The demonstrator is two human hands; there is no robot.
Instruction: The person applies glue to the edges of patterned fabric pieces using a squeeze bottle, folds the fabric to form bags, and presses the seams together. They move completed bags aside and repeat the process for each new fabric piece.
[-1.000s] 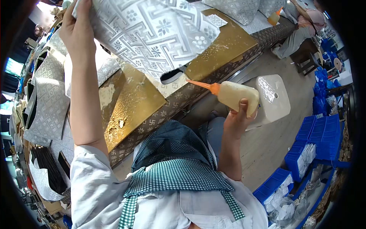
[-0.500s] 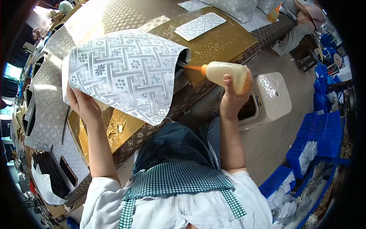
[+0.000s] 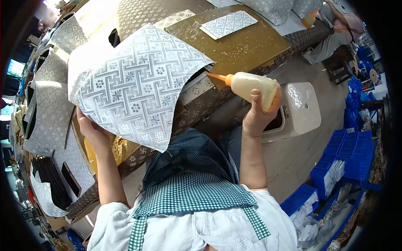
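Glue bottle [image 3: 253,85] beside patterned sheet [image 3: 138,88], stool [image 3: 299,106] behind

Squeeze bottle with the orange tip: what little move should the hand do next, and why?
Probably nudge the right hand toward the patterned cover, so the orange nozzle of the squeeze bottle slips into its open end. The nozzle points at that dark opening, just beside its edge, and the left hand holds the cover up from below.
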